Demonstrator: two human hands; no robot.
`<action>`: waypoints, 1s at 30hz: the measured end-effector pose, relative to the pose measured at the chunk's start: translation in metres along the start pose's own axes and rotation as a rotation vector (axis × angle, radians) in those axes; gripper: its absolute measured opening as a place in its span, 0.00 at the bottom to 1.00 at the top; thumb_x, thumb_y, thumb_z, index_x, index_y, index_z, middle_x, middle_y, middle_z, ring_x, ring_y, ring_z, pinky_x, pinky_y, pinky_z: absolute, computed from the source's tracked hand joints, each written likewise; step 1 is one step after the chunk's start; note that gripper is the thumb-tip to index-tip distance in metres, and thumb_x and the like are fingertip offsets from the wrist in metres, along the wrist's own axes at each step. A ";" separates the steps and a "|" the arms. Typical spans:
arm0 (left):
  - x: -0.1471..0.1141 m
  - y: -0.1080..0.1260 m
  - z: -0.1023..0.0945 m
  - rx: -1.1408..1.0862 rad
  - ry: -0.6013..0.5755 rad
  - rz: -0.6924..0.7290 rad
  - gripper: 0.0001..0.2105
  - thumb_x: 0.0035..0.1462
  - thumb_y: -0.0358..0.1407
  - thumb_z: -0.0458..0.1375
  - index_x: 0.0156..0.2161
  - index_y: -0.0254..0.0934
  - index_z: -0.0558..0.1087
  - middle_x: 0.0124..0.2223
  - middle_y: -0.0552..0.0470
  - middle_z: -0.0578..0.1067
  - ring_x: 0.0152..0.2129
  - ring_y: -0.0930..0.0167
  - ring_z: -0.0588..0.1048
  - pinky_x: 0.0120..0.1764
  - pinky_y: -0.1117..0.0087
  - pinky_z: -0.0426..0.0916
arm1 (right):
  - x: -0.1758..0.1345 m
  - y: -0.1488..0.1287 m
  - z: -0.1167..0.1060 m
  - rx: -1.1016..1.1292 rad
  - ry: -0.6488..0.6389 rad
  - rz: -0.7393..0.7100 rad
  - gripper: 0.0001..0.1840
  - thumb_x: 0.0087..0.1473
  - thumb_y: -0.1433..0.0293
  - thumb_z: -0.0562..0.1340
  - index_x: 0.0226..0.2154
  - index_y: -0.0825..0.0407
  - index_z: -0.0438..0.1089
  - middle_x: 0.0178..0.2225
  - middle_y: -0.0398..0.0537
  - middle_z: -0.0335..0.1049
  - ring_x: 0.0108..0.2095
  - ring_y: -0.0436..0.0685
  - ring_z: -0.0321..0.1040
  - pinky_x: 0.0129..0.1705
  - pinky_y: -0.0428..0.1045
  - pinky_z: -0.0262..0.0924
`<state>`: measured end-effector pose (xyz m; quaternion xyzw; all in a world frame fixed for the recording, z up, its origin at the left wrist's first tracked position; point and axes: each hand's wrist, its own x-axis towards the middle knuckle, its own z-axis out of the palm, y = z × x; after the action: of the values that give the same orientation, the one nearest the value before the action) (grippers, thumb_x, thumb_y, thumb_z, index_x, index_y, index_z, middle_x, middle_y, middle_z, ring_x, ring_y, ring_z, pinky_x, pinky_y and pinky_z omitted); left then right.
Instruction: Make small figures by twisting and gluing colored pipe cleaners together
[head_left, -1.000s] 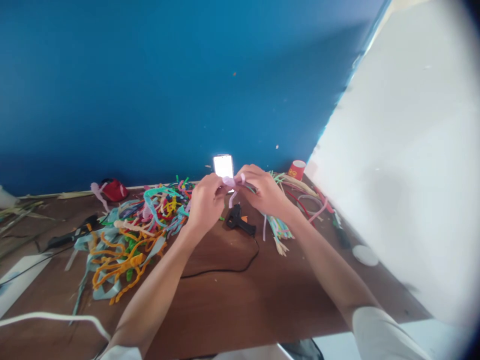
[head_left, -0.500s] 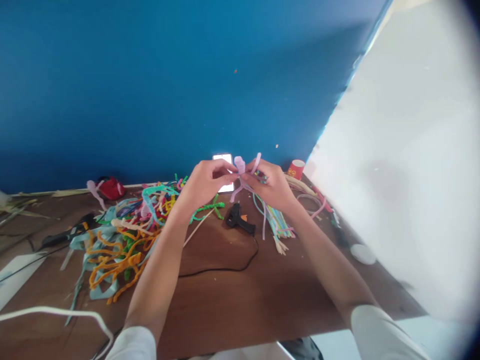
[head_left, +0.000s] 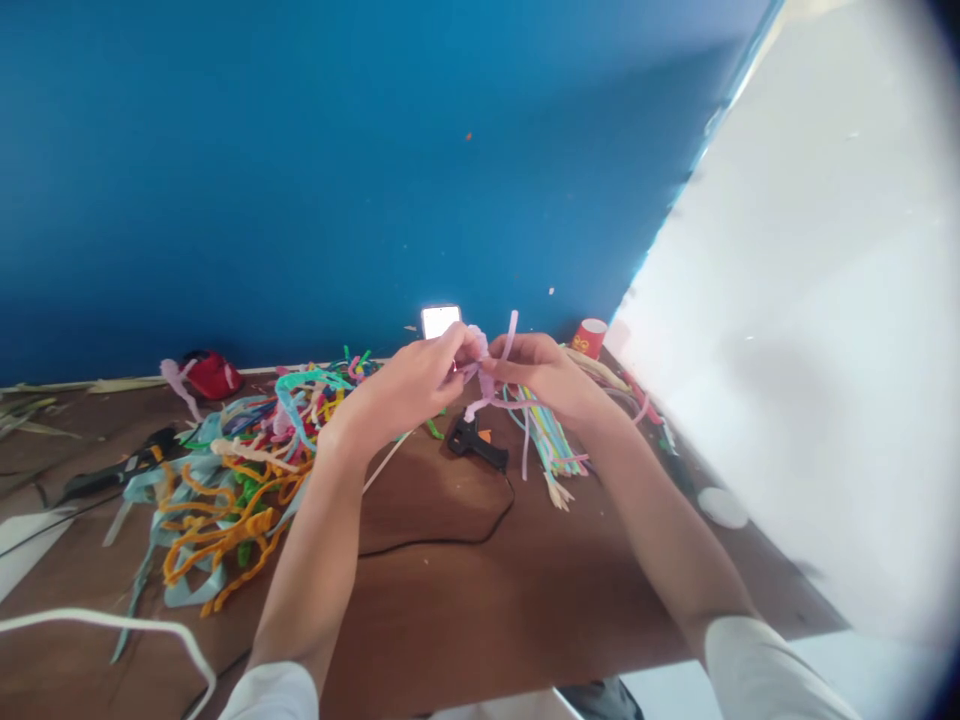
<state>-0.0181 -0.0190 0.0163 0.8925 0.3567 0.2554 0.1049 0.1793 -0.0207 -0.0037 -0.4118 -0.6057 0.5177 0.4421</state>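
Both hands meet above the far middle of the table, pinching a light purple pipe cleaner piece [head_left: 485, 384] between them. My left hand [head_left: 420, 380] has its thumb and fingers closed on the piece from the left. From the right, my right hand [head_left: 544, 375] grips it between thumb and forefinger. One pipe cleaner end sticks up between the hands, and other ends hang below. Just under them a black glue gun [head_left: 478, 442] lies on the table. Behind my left hand stands a phone [head_left: 440, 320] with a lit white screen, its lower part hidden.
Left of my arms spreads a tangled heap of coloured pipe cleaners [head_left: 225, 530]. A bundle of pale pipe cleaners [head_left: 553, 445] lies right of the glue gun. A red paper cup [head_left: 589, 340] stands by the wall. Another black tool [head_left: 120, 468] and a white cable [head_left: 105, 622] are leftward.
My left hand has turned over the purple piece and moved slightly right, covering more of the phone. The piece has tilted, with an end now hanging lower near the glue gun.
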 end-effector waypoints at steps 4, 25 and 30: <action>-0.002 0.003 -0.005 0.024 -0.045 0.014 0.11 0.60 0.30 0.56 0.48 0.43 0.68 0.37 0.57 0.75 0.29 0.75 0.71 0.32 0.74 0.62 | -0.003 -0.004 -0.001 -0.007 -0.065 0.051 0.15 0.43 0.61 0.72 0.25 0.54 0.70 0.21 0.42 0.67 0.23 0.47 0.58 0.27 0.47 0.50; 0.009 0.017 0.025 -0.691 0.445 -0.364 0.13 0.59 0.31 0.51 0.22 0.37 0.65 0.18 0.57 0.65 0.14 0.79 0.62 0.18 0.76 0.55 | -0.017 -0.008 0.008 -0.350 0.055 -0.374 0.10 0.61 0.62 0.60 0.34 0.51 0.67 0.29 0.43 0.69 0.30 0.50 0.63 0.33 0.49 0.57; 0.005 0.012 0.012 -0.355 0.320 -0.237 0.12 0.62 0.37 0.52 0.27 0.37 0.68 0.22 0.56 0.69 0.19 0.77 0.65 0.23 0.74 0.57 | -0.015 -0.007 0.007 -0.340 0.091 -0.315 0.09 0.60 0.62 0.60 0.33 0.51 0.67 0.29 0.44 0.70 0.30 0.51 0.65 0.32 0.49 0.58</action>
<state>-0.0015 -0.0240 0.0127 0.7603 0.4205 0.4379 0.2311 0.1765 -0.0380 0.0013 -0.4036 -0.7203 0.3138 0.4689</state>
